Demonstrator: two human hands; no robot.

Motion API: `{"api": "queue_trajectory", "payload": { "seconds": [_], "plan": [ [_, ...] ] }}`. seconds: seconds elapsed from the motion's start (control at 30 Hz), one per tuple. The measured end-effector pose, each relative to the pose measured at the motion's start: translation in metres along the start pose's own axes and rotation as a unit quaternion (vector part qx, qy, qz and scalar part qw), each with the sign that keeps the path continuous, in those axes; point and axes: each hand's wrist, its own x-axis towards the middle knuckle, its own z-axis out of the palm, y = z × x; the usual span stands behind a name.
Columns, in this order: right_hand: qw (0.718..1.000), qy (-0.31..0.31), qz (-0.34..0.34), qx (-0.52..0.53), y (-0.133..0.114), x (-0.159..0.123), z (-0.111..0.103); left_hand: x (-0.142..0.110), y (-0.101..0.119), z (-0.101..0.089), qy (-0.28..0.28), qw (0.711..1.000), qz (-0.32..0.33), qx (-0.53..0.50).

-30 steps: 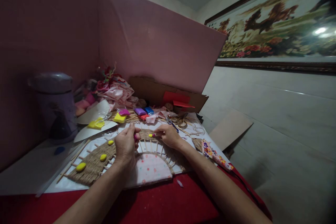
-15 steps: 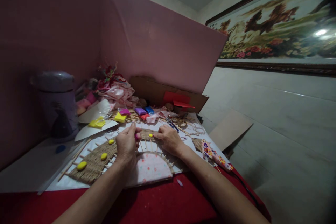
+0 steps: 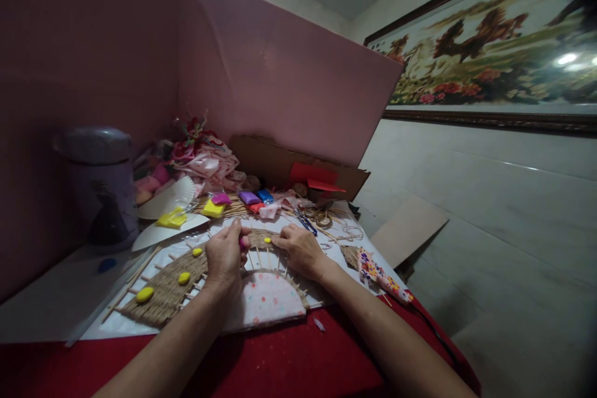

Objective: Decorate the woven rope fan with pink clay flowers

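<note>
Table, red along the near edge and white beyond. Flat on top, directly before the body: woven fan, long axis running left to right, curved rim and stick ends facing away and outward to the left, right part hidden by the forearm. Within its inner curve, spotted cloth half-circle, straight edge toward the body.

Left hand: loosely curled over the band, pink lump held in the fingers. Right hand: half uncurled, forefinger stretched out, nothing visibly gripped. Beside that fingertip, on the band's far stretch, single yellow dot; touching or just apart, cannot tell.

For a sound bond, in all likelihood: press straight down, lightly and evenly, without smearing sideways; follow the band's curve from the three yellow dots at left.
</note>
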Motion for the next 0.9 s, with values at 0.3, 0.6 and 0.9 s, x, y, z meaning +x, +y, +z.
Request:
{"api": "queue_trajectory", "payload": {
  "seconds": [0.3,0.6,0.9],
  "plan": [
    [0.998,0.033,0.030,0.044,0.003,-0.005,0.001,0.000,0.000,0.000,0.000,1.000,-0.007,0.000],
    [0.991,0.052,0.073,0.102,0.005,0.001,0.003,0.001,-0.001,-0.001,0.000,1.000,-0.005,0.000],
    [0.980,0.022,0.117,0.158,0.008,0.021,0.011,0.001,-0.002,-0.001,0.003,1.000,-0.006,0.008]
  ]
}}
